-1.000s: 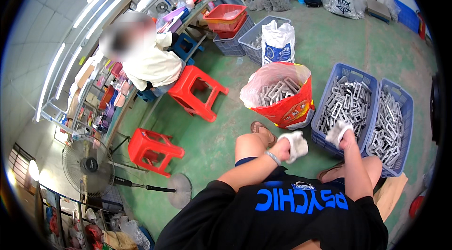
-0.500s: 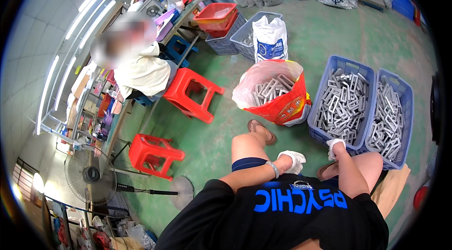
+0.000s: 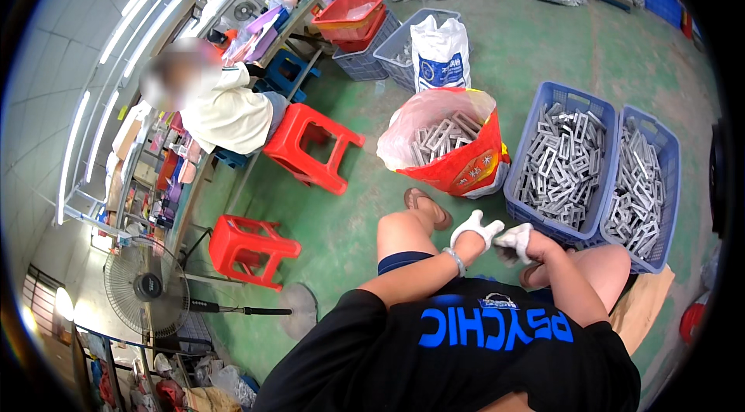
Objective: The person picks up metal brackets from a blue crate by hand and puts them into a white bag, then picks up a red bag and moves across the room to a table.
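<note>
Both my hands wear white gloves and are close together above my lap, a small gap between them. The thumb and fingers of my left hand (image 3: 477,232) are apart, with nothing seen in them. Opposite it, my right hand (image 3: 518,241) points its fingers toward the left one; they look parted and greyish at the tips, and no held thing shows. Nearest to the right hand is a blue plastic crate (image 3: 508,193) heaped with grey rectangular metal frames (image 3: 560,167). Ahead of my left hand stands an open red-and-yellow sack (image 3: 473,171) with more such frames inside.
Beside the first crate is a second blue crate (image 3: 672,179) of frames. Red stools (image 3: 310,144) and a standing fan (image 3: 149,288) are on the left. A seated person (image 3: 229,113) works at a bench. A white sack (image 3: 441,55) stands behind the red one.
My right hand has moved from the crate's near edge leftward to my left hand. My left hand has risen slightly forward and its fingers have spread. The view has shifted slightly.
</note>
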Demonstrator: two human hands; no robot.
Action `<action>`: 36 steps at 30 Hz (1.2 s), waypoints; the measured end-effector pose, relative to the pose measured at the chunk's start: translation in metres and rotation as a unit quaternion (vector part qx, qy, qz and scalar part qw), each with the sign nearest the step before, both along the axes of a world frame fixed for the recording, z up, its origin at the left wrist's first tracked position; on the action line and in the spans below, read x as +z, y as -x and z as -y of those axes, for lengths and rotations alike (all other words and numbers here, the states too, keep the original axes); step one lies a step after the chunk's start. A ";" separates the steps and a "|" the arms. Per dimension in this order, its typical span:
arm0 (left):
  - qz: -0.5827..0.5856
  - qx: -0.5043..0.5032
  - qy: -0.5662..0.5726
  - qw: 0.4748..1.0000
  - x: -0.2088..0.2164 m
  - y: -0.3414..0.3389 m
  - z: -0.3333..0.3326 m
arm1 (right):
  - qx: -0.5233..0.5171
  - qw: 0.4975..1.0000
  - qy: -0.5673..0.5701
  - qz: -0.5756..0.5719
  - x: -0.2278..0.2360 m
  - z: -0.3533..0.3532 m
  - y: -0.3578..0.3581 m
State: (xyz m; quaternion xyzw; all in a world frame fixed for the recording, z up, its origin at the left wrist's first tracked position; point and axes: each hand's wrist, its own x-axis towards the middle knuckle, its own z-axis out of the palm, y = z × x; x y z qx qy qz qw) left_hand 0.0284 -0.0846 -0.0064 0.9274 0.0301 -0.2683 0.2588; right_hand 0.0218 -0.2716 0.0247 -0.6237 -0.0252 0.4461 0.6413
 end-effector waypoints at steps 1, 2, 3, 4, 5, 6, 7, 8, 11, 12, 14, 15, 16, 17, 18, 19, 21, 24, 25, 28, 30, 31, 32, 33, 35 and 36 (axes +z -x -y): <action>-0.031 0.001 0.054 0.998 -0.006 -0.004 0.001 | 0.004 0.997 -0.065 0.041 -0.006 -0.008 0.003; -0.061 0.002 0.106 0.992 -0.013 -0.008 0.002 | -0.029 0.996 -0.079 0.030 -0.008 -0.012 0.008; -0.038 0.001 0.102 0.994 -0.014 -0.011 0.004 | -0.064 0.993 -0.093 0.017 0.002 -0.021 0.013; -0.014 0.003 0.096 0.995 -0.013 -0.013 0.004 | -0.085 0.992 -0.093 0.024 0.014 -0.023 0.015; 0.010 0.005 0.089 0.996 -0.012 -0.014 0.004 | -0.090 0.991 -0.094 0.029 0.019 -0.025 0.015; 0.143 -0.172 -0.025 0.974 -0.007 -0.012 -0.001 | -0.099 0.990 -0.095 0.035 0.023 -0.025 0.015; 0.101 -0.100 0.014 0.990 -0.004 -0.013 0.003 | -0.108 0.989 -0.095 0.042 0.024 -0.026 0.015; 0.064 -0.022 0.056 0.996 -0.001 -0.013 0.007 | -0.179 0.971 -0.157 0.027 0.017 -0.030 0.015; -0.042 0.185 0.225 0.956 0.041 -0.013 0.028 | -0.258 0.947 -0.180 -0.070 0.014 -0.026 0.013; -0.047 0.174 0.189 0.965 0.052 -0.011 0.031 | -0.260 0.949 -0.166 -0.068 0.020 -0.026 0.014; 0.069 0.097 0.136 0.983 0.014 -0.007 0.017 | -0.249 0.961 -0.117 -0.029 0.021 -0.031 0.014; 0.087 0.104 0.127 0.983 0.010 -0.008 0.016 | -0.247 0.965 -0.090 -0.008 0.021 -0.031 0.011; 0.104 0.110 0.117 0.982 0.007 -0.009 0.016 | -0.216 0.975 -0.038 0.047 0.024 -0.030 0.009; 0.082 0.165 0.123 0.975 0.004 -0.012 0.015 | -0.182 0.978 0.015 0.103 0.029 -0.029 0.008; 0.062 0.221 0.129 0.965 0.005 -0.014 0.016 | -0.147 0.974 0.068 0.158 0.034 -0.028 0.008; 0.038 0.257 0.198 0.945 0.003 -0.015 0.015 | -0.144 0.971 0.053 0.181 0.037 -0.030 0.009; -0.012 0.325 0.332 0.886 -0.001 -0.014 0.011 | -0.136 0.964 0.021 0.225 0.040 -0.036 0.016; -0.061 0.351 0.422 0.834 0.030 -0.004 0.028 | -0.180 0.949 0.009 0.260 0.031 -0.035 0.016; -0.062 0.358 0.436 0.823 0.029 -0.002 0.028 | -0.184 0.955 0.003 0.234 0.034 -0.036 0.015; -0.105 0.400 0.485 0.770 0.029 -0.003 0.028 | -0.162 0.978 0.010 0.133 0.052 -0.035 0.013; -0.133 0.405 0.531 0.732 0.029 -0.004 0.028 | -0.171 0.967 0.017 0.189 0.043 -0.034 0.011; -0.145 0.396 0.561 0.712 0.030 -0.003 0.028 | -0.175 0.960 0.021 0.217 0.040 -0.034 0.010; -0.157 0.387 0.590 0.691 0.030 -0.003 0.028 | -0.198 0.949 0.003 0.247 0.038 -0.036 0.010; -0.173 0.360 0.588 0.704 0.035 -0.004 0.028 | -0.221 0.936 -0.016 0.275 0.037 -0.039 0.010; -0.205 0.303 0.580 0.728 0.046 -0.007 0.029 | -0.234 0.914 -0.013 0.330 0.037 -0.039 0.011; -0.218 0.321 0.549 0.740 0.040 -0.007 0.024 | -0.220 0.908 0.008 0.357 0.039 -0.041 0.013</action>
